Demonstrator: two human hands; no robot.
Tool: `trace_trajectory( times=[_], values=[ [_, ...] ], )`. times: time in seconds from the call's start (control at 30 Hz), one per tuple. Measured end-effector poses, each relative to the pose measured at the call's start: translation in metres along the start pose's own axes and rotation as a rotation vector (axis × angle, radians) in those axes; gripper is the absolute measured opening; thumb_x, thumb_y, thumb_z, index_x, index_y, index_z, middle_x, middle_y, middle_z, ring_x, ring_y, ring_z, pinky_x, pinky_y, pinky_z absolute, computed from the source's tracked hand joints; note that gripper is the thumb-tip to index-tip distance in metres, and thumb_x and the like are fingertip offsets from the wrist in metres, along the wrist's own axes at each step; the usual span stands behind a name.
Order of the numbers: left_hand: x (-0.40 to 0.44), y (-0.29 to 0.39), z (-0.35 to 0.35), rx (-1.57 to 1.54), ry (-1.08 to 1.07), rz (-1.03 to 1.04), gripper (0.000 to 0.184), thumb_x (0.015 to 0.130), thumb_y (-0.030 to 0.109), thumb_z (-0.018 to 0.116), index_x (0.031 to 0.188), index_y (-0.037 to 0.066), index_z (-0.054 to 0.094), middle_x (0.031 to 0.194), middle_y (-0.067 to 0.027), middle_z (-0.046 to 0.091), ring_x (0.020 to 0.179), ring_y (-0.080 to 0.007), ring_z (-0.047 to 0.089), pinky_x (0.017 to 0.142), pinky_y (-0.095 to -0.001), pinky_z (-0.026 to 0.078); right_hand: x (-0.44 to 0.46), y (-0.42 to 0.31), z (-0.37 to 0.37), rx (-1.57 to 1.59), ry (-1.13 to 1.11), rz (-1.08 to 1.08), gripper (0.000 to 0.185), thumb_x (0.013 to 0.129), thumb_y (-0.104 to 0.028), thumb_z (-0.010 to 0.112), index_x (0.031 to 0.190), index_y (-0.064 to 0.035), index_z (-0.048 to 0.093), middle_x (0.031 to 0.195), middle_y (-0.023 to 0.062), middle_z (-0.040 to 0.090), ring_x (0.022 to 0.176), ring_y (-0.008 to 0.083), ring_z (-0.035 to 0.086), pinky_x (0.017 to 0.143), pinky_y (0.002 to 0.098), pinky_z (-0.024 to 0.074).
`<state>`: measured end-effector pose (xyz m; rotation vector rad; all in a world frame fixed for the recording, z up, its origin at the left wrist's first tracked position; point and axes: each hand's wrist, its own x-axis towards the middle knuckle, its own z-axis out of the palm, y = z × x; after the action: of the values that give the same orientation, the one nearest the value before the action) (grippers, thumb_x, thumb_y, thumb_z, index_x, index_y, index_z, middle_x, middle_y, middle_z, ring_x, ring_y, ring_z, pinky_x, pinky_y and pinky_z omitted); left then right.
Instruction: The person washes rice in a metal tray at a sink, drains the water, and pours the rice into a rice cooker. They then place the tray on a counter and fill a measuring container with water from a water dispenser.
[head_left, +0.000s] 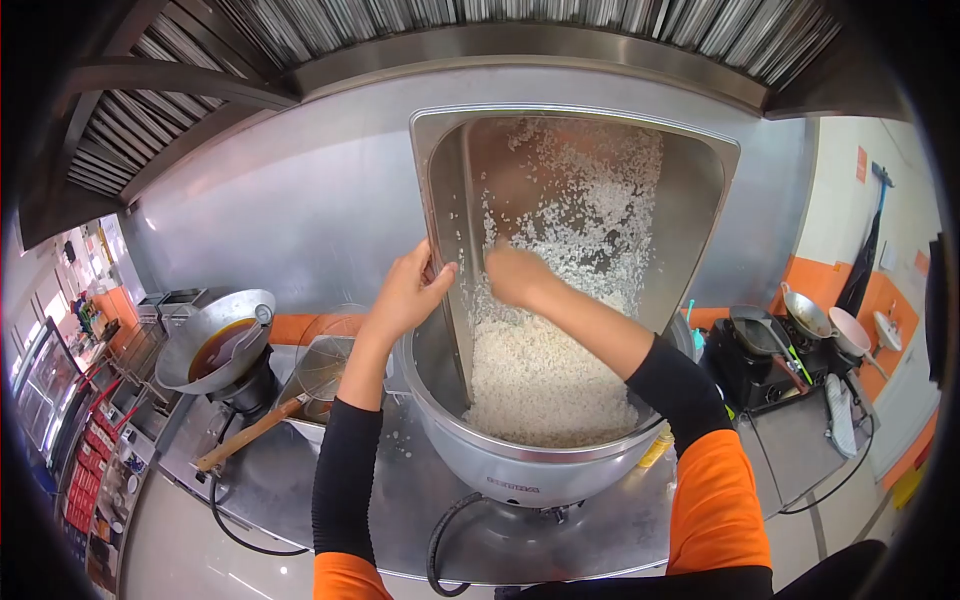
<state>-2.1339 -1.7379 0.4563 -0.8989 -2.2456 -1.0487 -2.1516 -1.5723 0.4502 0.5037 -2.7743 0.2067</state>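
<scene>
A deep steel pan (700,200) stands tilted up over a large round rice cooker (520,468), its lower end inside the cooker. White rice (545,385) lies heaped in the cooker, and loose grains cling to the pan's inner wall. My left hand (412,285) grips the pan's left rim, thumb on the inner side. Inside the pan, near its left wall, my right hand (515,275) is closed and slightly blurred, just above the heaped rice. Whatever its fingers might hold is hidden.
To the left, a wok (215,345) holds dark oil, beside a wooden-handled strainer (250,432) resting over a container. Black stoves with a frying pan (755,335) stand to the right. A hose (437,550) hangs at the steel counter's front edge (560,578). An exhaust hood (520,50) spans overhead.
</scene>
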Motion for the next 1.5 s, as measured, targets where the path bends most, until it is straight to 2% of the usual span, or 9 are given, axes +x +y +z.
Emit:
trace_trajectory(
  times=[0.2, 0.33, 0.43, 0.57, 0.67, 0.87, 0.97, 1.17, 1.5],
  values=[
    [0.000, -0.006, 0.002, -0.021, 0.004, 0.005, 0.023, 0.078, 0.013, 0.053, 0.096, -0.001, 0.047, 0.060, -0.0093, 0.048, 0.052, -0.0149, 0.043, 0.050, -0.0289, 0.038, 0.019, -0.012, 0.062, -0.199, 0.444, -0.246, 0.020, 0.067, 0.000, 0.051, 0.086, 0.0025, 0.053, 0.092, 0.0186, 0.053, 0.087, 0.0278, 0.053, 0.070, 0.0389, 0.0440],
    [-0.003, -0.012, 0.006, -0.019, 0.020, 0.020, 0.022, 0.078, 0.013, 0.052, 0.095, -0.001, 0.048, 0.059, -0.0112, 0.048, 0.050, -0.0164, 0.044, 0.050, -0.0300, 0.037, -0.007, 0.001, 0.110, -0.140, -0.215, -0.402, 0.022, 0.068, -0.006, 0.053, 0.089, 0.0012, 0.056, 0.088, 0.0145, 0.057, 0.085, 0.0282, 0.056, 0.072, 0.0412, 0.0450],
    [-0.008, -0.009, 0.004, -0.032, 0.024, 0.020, 0.023, 0.077, 0.014, 0.053, 0.094, -0.001, 0.048, 0.058, -0.0130, 0.047, 0.049, -0.0184, 0.044, 0.049, -0.0309, 0.037, 0.000, -0.003, 0.035, -0.148, -0.165, -0.166, 0.026, 0.065, -0.004, 0.056, 0.090, 0.0024, 0.056, 0.088, 0.0146, 0.057, 0.085, 0.0291, 0.056, 0.070, 0.0401, 0.0465],
    [-0.009, -0.007, 0.001, -0.002, 0.028, 0.029, 0.024, 0.077, 0.013, 0.053, 0.096, -0.001, 0.048, 0.058, -0.0143, 0.048, 0.048, -0.0206, 0.044, 0.049, -0.0318, 0.038, 0.025, 0.009, -0.030, -0.307, 0.706, -0.307, 0.030, 0.065, -0.002, 0.051, 0.094, 0.0051, 0.053, 0.101, 0.0164, 0.052, 0.092, 0.0257, 0.053, 0.073, 0.0327, 0.0460],
    [-0.009, -0.009, 0.004, -0.018, 0.036, 0.031, 0.025, 0.077, 0.013, 0.053, 0.096, -0.001, 0.048, 0.058, -0.0145, 0.048, 0.048, -0.0214, 0.044, 0.050, -0.0321, 0.038, 0.041, 0.018, 0.000, -0.564, 0.793, -0.273, 0.026, 0.069, -0.005, 0.049, 0.092, 0.0053, 0.053, 0.101, 0.0167, 0.051, 0.090, 0.0242, 0.052, 0.072, 0.0330, 0.0459],
    [-0.007, -0.009, 0.005, -0.017, 0.038, 0.046, 0.024, 0.077, 0.013, 0.052, 0.096, -0.001, 0.048, 0.059, -0.0138, 0.048, 0.048, -0.0215, 0.044, 0.050, -0.0318, 0.038, 0.025, 0.043, 0.114, -0.254, -0.246, -0.222, 0.026, 0.065, -0.006, 0.053, 0.089, 0.0054, 0.055, 0.100, 0.0173, 0.050, 0.094, 0.0271, 0.052, 0.071, 0.0367, 0.0479],
    [-0.009, -0.005, 0.004, -0.027, 0.052, 0.054, 0.023, 0.077, 0.014, 0.052, 0.095, -0.001, 0.047, 0.058, -0.0132, 0.047, 0.049, -0.0203, 0.044, 0.050, -0.0314, 0.038, 0.009, 0.014, 0.026, -0.113, -0.090, -0.093, 0.029, 0.062, -0.006, 0.055, 0.089, 0.0045, 0.055, 0.097, 0.0174, 0.051, 0.089, 0.0291, 0.052, 0.072, 0.0393, 0.0475],
    [-0.007, -0.011, 0.008, -0.060, 0.051, 0.021, 0.019, 0.078, 0.012, 0.052, 0.091, -0.001, 0.046, 0.057, -0.0110, 0.045, 0.050, -0.0162, 0.043, 0.050, -0.0293, 0.037, 0.049, 0.027, -0.063, -0.701, 1.026, -0.262, 0.030, 0.072, -0.011, 0.049, 0.100, -0.0018, 0.054, 0.106, 0.0115, 0.051, 0.095, 0.0216, 0.049, 0.083, 0.0320, 0.0401],
    [-0.004, -0.019, 0.011, -0.086, 0.038, 0.039, 0.019, 0.077, 0.011, 0.053, 0.091, -0.001, 0.046, 0.058, -0.0077, 0.045, 0.051, -0.0133, 0.041, 0.050, -0.0277, 0.037, 0.030, 0.099, -0.077, -0.809, 0.869, 0.083, 0.044, 0.077, -0.013, 0.046, 0.120, -0.0041, 0.042, 0.119, 0.0094, 0.044, 0.110, 0.0213, 0.042, 0.091, 0.0365, 0.0352]
  ],
)
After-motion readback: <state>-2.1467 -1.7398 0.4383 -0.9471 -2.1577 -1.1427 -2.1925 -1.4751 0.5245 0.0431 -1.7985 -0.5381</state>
